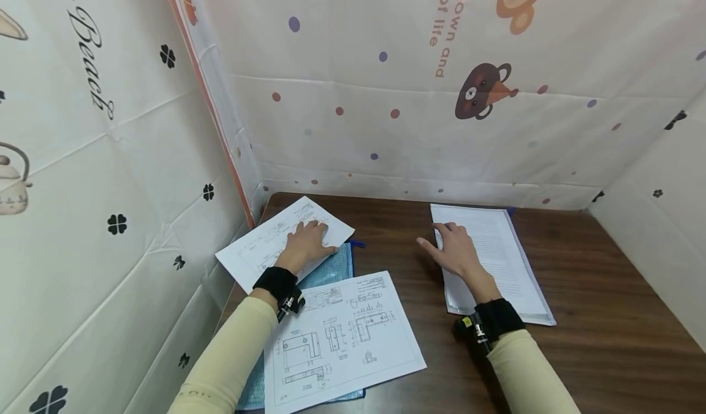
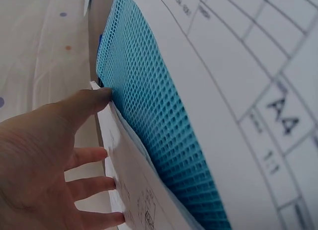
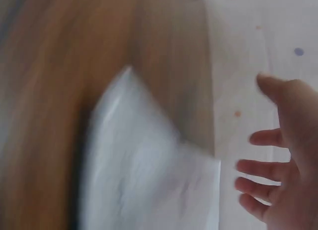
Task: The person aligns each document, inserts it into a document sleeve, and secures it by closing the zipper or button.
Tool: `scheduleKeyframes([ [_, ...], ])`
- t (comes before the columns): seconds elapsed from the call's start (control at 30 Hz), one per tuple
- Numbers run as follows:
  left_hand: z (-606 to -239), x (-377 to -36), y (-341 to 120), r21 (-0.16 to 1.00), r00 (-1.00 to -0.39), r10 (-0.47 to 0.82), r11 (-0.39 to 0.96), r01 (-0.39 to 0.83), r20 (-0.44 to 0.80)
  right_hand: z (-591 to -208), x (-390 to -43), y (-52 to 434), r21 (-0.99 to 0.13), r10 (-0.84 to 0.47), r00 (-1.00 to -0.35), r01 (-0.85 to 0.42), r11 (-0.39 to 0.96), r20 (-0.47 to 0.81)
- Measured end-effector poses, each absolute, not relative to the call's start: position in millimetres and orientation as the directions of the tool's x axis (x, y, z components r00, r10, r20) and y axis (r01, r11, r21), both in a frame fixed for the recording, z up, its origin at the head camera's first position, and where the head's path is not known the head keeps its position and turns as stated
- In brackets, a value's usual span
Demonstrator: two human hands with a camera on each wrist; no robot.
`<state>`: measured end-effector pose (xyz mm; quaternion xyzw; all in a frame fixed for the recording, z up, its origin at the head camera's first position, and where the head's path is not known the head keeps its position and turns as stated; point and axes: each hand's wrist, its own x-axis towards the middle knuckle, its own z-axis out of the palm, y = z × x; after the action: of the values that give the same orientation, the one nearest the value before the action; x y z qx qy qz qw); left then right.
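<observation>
My left hand rests with fingers spread on a sheet of technical drawings at the back left. In the left wrist view its thumb lies at the sheet's edge, beside a blue mesh zip pouch. A second drawing sheet, marked A4, lies over the front of that pouch. On the other side, my right hand is over the left part of a stack of printed pages, its fingers extended and thumb apart. The right wrist view shows the pages blurred and nothing in the hand.
The papers lie on a dark brown wooden table. Patterned white cloth hangs close along its back edge, with more cloth at the left and right sides. A blue zipper pull sticks out beside the pouch.
</observation>
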<state>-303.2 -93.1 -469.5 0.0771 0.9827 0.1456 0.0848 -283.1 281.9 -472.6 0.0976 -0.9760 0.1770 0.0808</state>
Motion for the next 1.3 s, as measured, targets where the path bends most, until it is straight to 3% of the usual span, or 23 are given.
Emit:
scheduleKeyframes([
  [0.2,-474,-304,-95,0.29,-0.977,0.172,0.948,0.129,-0.129,-460,-287,239,-0.555,-0.223,-0.972,-0.227,0.8,0.076],
  [0.4,-474,-304,-97,0.274,-0.983,0.146,0.955,0.11,-0.113,-456,-294,179,-0.669,-0.257,-0.964,-0.145,0.729,-0.071],
  [0.67,-468,-302,-96,0.237,-0.981,0.157,0.963,0.126,-0.116,-464,-305,115,-0.648,-0.288,-0.952,-0.156,0.745,-0.102],
  [0.93,-470,-303,-92,0.204,-0.981,0.163,0.969,0.139,-0.106,-475,-306,95,-0.573,-0.276,-0.95,-0.146,0.806,-0.147],
  [1.3,-473,-305,-98,0.163,-0.98,0.177,0.974,0.16,-0.094,-479,-301,125,-0.742,-0.319,-0.946,-0.178,0.646,-0.051],
])
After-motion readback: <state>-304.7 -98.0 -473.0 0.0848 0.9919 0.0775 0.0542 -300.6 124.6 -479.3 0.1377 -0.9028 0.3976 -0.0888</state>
